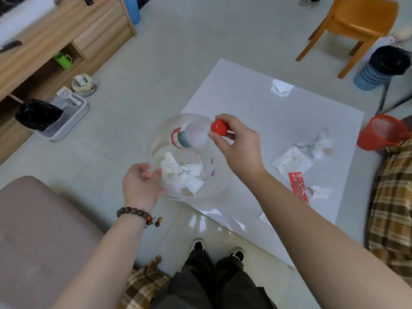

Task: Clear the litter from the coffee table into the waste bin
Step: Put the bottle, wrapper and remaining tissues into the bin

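We holding clear bin [176,123] by near rim, left hand [142,186] clamped on it, steadying it at coffee table [278,121] corner. Right hand [240,148] pinching bottle [189,136] at red cap, lowering it base-first into bin. Tissues [321,143], red wrapper [298,186] lying right of bin.

We see the clear bin's [156,139] mouth partly blocked by the bottle [189,136] and tissues [180,172] inside, while the white table [256,103] lies bare beyond the scattered wrappers [298,186].
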A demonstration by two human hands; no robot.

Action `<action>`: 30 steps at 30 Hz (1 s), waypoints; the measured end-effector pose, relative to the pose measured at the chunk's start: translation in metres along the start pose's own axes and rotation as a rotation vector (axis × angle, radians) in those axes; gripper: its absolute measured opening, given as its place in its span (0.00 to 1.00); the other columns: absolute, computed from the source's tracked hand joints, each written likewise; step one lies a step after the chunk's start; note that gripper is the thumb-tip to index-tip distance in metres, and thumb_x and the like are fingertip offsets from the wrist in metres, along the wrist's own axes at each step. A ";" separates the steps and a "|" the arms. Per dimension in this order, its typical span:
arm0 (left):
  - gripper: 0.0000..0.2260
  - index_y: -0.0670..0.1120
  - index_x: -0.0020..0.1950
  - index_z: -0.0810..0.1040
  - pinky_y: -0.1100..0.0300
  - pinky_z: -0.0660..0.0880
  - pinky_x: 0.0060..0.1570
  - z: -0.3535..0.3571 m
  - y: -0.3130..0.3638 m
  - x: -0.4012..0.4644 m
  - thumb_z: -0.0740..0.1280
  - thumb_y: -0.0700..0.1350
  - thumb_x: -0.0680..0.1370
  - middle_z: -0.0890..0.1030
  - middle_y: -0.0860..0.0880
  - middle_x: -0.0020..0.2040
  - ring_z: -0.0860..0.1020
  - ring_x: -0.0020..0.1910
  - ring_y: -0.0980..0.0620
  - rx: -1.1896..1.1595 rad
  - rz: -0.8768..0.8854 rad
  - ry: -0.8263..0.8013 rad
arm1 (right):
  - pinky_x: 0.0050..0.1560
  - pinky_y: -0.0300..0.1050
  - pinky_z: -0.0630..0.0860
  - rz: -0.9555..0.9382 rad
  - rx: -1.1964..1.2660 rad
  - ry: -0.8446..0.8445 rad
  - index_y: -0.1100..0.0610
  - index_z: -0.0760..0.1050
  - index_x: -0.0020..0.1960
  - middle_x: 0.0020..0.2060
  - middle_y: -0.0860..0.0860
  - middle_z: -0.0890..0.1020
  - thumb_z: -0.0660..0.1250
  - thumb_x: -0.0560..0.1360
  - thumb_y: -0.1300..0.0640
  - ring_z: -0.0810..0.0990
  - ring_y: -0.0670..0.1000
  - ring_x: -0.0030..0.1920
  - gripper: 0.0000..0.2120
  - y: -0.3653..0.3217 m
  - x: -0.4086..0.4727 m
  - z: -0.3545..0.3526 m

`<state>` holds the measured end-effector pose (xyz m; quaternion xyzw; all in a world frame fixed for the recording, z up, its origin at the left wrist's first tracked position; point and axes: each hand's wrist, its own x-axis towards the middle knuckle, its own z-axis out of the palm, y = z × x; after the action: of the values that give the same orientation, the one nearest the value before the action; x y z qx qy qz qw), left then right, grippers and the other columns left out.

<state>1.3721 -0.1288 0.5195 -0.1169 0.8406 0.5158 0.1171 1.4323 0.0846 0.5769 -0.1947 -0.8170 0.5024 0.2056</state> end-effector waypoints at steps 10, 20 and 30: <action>0.08 0.41 0.54 0.75 0.54 0.83 0.32 0.012 0.000 -0.009 0.69 0.39 0.76 0.72 0.47 0.39 0.79 0.36 0.48 0.056 0.060 -0.147 | 0.59 0.49 0.76 0.208 -0.125 -0.117 0.57 0.75 0.60 0.53 0.53 0.82 0.69 0.74 0.57 0.80 0.55 0.53 0.16 0.045 0.005 0.015; 0.11 0.40 0.56 0.75 0.44 0.82 0.44 0.027 0.015 0.004 0.70 0.40 0.76 0.73 0.46 0.40 0.80 0.36 0.44 0.064 0.055 -0.233 | 0.68 0.38 0.58 0.174 -0.348 -0.075 0.53 0.60 0.74 0.73 0.50 0.67 0.70 0.73 0.51 0.64 0.51 0.73 0.34 0.063 -0.011 -0.025; 0.10 0.45 0.53 0.73 0.40 0.80 0.50 0.077 0.029 -0.008 0.70 0.44 0.74 0.80 0.34 0.50 0.82 0.48 0.35 0.124 0.109 -0.210 | 0.70 0.50 0.66 0.518 -0.421 0.028 0.52 0.64 0.72 0.70 0.51 0.70 0.71 0.71 0.50 0.68 0.53 0.70 0.32 0.137 -0.105 -0.147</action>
<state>1.3766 -0.0468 0.5122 -0.0090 0.8590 0.4779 0.1834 1.6142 0.1957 0.4986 -0.4412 -0.8233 0.3553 0.0374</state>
